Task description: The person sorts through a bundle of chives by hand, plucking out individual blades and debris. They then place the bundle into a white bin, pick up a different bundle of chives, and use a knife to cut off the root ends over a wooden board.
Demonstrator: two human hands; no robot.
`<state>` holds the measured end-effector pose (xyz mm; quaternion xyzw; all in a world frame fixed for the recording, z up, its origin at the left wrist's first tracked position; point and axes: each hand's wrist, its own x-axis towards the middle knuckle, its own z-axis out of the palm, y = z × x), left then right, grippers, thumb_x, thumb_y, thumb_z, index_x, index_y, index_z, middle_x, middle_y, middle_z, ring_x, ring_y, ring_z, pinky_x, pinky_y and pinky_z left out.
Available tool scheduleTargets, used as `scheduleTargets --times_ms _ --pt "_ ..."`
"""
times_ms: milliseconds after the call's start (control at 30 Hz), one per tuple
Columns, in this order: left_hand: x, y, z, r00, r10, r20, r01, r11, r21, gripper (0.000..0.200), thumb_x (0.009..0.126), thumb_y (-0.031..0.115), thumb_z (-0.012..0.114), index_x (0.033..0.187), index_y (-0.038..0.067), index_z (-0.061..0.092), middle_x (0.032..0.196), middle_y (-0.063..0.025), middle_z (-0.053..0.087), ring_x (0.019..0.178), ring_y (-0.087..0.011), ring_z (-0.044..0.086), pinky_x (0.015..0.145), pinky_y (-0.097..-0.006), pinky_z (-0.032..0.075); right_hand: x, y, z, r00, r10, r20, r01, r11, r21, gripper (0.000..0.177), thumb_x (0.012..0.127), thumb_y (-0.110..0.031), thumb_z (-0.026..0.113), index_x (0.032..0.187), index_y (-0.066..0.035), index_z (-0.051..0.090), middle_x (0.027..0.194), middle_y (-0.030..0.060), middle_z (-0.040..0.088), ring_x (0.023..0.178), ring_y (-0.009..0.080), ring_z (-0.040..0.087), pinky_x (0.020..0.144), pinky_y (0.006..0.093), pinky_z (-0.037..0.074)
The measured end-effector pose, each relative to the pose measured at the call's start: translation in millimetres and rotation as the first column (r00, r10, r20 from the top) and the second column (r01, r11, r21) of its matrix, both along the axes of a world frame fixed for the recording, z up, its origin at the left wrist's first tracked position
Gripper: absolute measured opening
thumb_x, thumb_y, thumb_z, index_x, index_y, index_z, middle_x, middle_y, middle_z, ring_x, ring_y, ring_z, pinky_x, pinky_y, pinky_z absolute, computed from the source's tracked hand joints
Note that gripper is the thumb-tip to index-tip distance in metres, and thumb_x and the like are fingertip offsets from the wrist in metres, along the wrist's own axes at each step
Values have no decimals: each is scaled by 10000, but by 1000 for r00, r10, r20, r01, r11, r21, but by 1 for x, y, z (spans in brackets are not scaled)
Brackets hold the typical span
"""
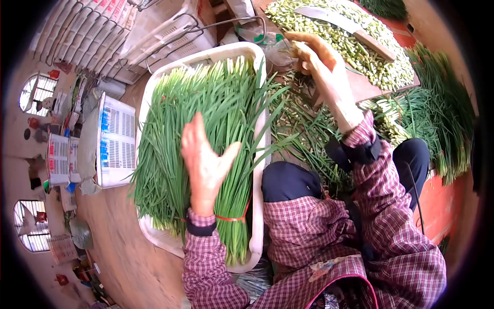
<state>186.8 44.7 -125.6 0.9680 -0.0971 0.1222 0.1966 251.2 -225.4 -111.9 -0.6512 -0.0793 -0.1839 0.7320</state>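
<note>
My left hand (203, 165) lies over the green garlic chives (170, 134) in a white plastic crate (260, 136), its fingers stretched out and thumb apart. An orange-red band (230, 218) ties one chive bundle just beside that wrist. My right hand (320, 59) is raised near the left edge of a board (360, 87); its fingers are loosely bent and apart, with nothing visible in them. A knife (373, 45) with a wooden handle rests on the heap of chopped stalk pieces (319, 26) covering the board.
More chive bundles (442, 108) stand to the right of the board. Loose leaves and trimmings (309, 134) litter the floor between crate and board. Stacked white crates (85, 36) are at upper left, and another crate (117, 141) stands left of the full one.
</note>
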Motion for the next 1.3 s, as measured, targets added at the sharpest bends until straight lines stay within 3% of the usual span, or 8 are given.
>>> scheduleTargets --times_ms 200,267,367,467,600,800,1000,1300 --pt "32 -15 -56 975 101 -198 -95 995 39 940 678 269 724 1426 -79 276 1227 -314 512 1142 -417 505 999 -443 405 -65 -19 -23 963 -89 -253 50 987 -155 256 961 -98 555 1195 -11 611 882 5 650 737 48 539 665 198 459" --pt "37 -5 -65 988 143 -57 -137 986 96 827 667 243 698 1377 -44 385 1059 -267 618 986 -415 592 875 -451 475 -75 -21 -31 946 -50 -319 -15 980 -198 244 958 -84 555 1181 -10 619 894 24 667 772 55 575 676 209 475" --pt "45 17 -55 983 151 -103 -179 910 -374 459 659 135 684 1081 -33 625 747 -126 680 626 -263 641 660 -370 514 -81 -26 -47 946 -45 -321 -26 976 -215 225 956 -86 559 1157 -23 638 890 36 680 780 73 606 688 230 494" --pt "42 42 -48 968 1 -251 -210 550 -809 319 712 -8 631 1031 -20 643 871 -42 677 729 -135 620 693 -275 501 -81 -31 -59 947 -70 -313 -16 964 -265 216 951 -93 568 1142 -30 649 852 49 685 761 87 619 689 249 501" --pt "41 69 -49 942 -149 -302 -247 302 -921 328 733 -59 601 1059 -31 621 958 -66 674 806 -160 644 761 -286 524 -79 -31 -57 945 -82 -317 -42 930 -366 206 943 -131 588 1110 -42 671 782 56 681 707 93 611 653 251 488" --pt "43 78 -49 925 -185 -331 -288 225 -931 421 734 -57 601 1153 -36 582 1013 -88 667 845 -201 654 799 -320 538 -80 -12 -49 946 -2 -323 -138 902 -408 150 914 -155 633 1002 -48 691 765 82 680 655 135 620 640 283 497" --pt "35 72 -38 912 -190 -364 -329 193 -924 433 747 -29 644 1175 -36 578 1052 -101 667 900 -209 660 833 -333 536 -57 44 -39 992 112 60 -47 764 -644 154 838 -103 632 980 -105 691 837 97 669 801 296 657 716 358 526" --pt "39 78 -51 920 -191 -341 -305 195 -932 416 733 -19 687 1137 -26 587 1004 -86 667 867 -183 653 822 -301 529 12 109 -51 958 240 -159 -264 952 -157 154 920 -98 568 994 -50 694 642 19 590 590 77 523 573 257 455"
